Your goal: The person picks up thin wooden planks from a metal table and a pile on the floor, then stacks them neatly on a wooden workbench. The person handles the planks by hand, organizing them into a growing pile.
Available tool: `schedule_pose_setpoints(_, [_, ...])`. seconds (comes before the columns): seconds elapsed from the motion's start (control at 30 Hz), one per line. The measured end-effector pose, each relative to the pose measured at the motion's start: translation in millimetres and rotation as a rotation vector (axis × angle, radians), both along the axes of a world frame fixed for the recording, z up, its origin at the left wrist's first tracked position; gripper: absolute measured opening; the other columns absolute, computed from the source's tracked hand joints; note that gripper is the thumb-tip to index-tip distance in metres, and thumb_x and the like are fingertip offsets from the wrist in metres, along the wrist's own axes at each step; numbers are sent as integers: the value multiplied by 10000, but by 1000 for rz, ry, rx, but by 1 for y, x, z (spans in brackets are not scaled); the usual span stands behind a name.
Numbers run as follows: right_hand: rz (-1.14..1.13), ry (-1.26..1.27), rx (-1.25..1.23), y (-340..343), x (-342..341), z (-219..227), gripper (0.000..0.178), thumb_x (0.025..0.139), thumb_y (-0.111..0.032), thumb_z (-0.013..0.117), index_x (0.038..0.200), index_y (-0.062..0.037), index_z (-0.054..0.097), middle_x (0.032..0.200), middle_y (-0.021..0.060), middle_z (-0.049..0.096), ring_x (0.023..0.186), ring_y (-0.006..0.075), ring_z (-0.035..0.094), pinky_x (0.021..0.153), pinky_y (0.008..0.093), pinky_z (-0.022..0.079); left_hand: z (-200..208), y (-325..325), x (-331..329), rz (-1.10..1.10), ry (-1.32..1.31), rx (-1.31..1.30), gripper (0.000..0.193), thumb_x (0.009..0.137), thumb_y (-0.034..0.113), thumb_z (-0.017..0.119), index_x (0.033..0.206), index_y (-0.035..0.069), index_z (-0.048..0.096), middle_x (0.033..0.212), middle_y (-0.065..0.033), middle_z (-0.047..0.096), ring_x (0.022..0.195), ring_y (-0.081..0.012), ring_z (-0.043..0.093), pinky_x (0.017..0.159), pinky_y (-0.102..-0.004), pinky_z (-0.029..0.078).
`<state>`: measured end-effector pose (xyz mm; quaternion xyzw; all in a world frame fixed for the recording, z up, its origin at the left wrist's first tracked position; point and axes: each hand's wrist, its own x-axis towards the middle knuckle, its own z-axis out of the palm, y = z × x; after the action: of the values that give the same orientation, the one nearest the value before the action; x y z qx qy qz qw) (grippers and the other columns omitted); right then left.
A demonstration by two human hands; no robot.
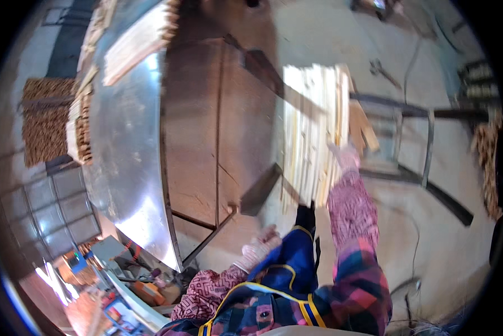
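A stack of pale wooden strips (313, 129) lies side by side on a dark metal stand in front of me. My right hand (346, 157), in a light glove, reaches to the stack's right edge. Its thumb and fingers look apart, resting against the outer strips, and the fingertips are partly lost against the pale wood. My left hand (261, 244), also gloved, hangs beside my blue apron (288, 263), left of and nearer than the stack. Its fingers are loosely bent and slightly apart, with nothing visible in them.
A shiny metal-topped table (125, 140) stands at the left, carrying wooden strips (137, 42). The stand's dark legs (450, 201) jut out to the right. Stacked wood (47, 123) sits at the far left. A cable (416, 235) runs over the floor at right.
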<state>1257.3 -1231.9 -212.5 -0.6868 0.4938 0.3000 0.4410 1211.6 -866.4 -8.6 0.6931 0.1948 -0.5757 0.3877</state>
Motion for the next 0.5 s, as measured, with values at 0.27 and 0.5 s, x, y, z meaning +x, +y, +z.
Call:
schedule_pose_setpoints(0.27, [217, -154, -674, 129, -117, 40, 914, 797, -504, 705, 1480, -20, 339, 1421, 254, 467, 1305, 405, 457, 1059, 477, 409, 8, 57, -23, -33, -258, -281, 666, 944, 188, 651, 1512, 61, 328, 1436, -155, 515, 1306, -236, 505, 1085, -334, 405])
schedule_pose_setpoints(0.5, [1137, -278, -2, 280, -179, 66, 567, 865, -485, 604, 1237, -58, 621, 1162, 185, 668, 1123, 322, 626, 951, 387, 492, 36, 208, -77, -107, -588, -125, 672, 919, 452, 602, 1481, 146, 401, 1334, -130, 612, 1220, -263, 593, 1021, -328, 451])
